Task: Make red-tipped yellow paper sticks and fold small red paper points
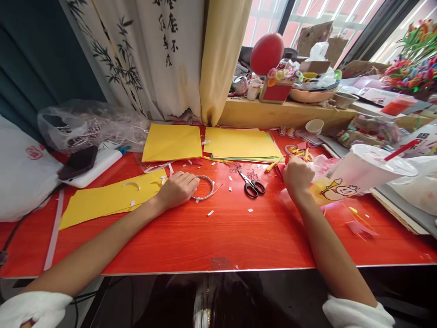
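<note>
My left hand [179, 187] rests low over the red table, its bent fingers closed on the left edge of a thin roll of clear tape [212, 183]. At the right, my right hand [297, 175] makes a fist. Something dark red shows beside it, but what the fist holds is hidden. Between the hands lie black-handled scissors [251, 187], blades partly apart. Yellow paper strips [102, 200] spread under and left of my left forearm. Two stacks of yellow paper, a left one [172, 142] and a right one [241, 143], lie behind the hands.
A tall drink cup [363, 175] with a red straw stands right of my right hand. Small white scraps [250, 210] dot the red table [205, 241]. At the left are a phone [79, 161] on a white box and plastic bags. A cluttered sill [246, 110] runs behind.
</note>
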